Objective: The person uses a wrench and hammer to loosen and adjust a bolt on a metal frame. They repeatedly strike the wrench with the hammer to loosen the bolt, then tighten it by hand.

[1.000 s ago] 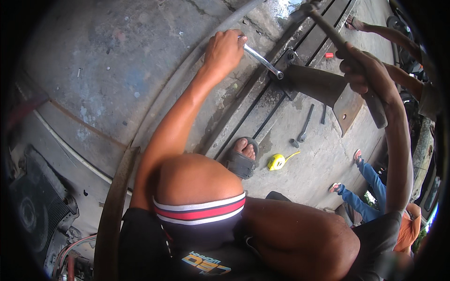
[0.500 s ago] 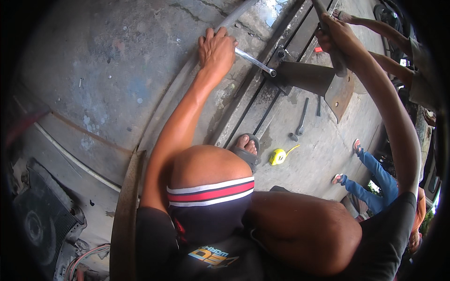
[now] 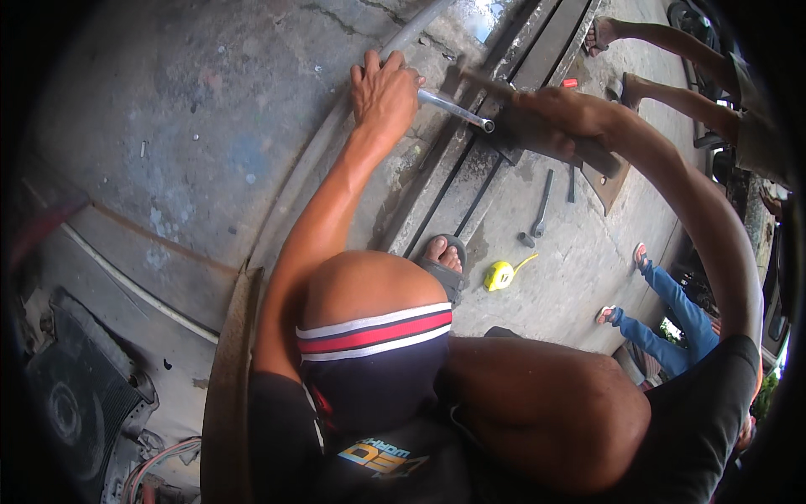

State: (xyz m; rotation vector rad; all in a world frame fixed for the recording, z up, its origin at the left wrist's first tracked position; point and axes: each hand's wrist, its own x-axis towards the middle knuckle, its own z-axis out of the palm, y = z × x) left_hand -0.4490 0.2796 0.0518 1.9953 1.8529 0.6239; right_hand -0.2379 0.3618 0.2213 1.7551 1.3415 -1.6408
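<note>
Left hand point(image 3: 386, 88): 12 o'clock in view, closed round one end of a box-end wrench point(image 3: 453, 107).
Wrench: 1 o'clock, ring end by the steel bracket point(image 3: 606, 190). Should be rigid, slick if oily; best held opposite the ring.
Right hand point(image 3: 567, 109): 1 to 2 o'clock, wrapped round hammer point(image 3: 599, 157) handle.
Hammer: should feel head-heavy; grip low. Head blurred, can't tell if touching wrench.
Tape measure point(image 3: 499, 275): 3 o'clock.

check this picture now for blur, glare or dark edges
In the head view, the hammer looks blurred toward its head, while the wrench is crisper; head view, top: a floor patch glares whitish; head view, corners: black surrounds the fisheye image.
</note>
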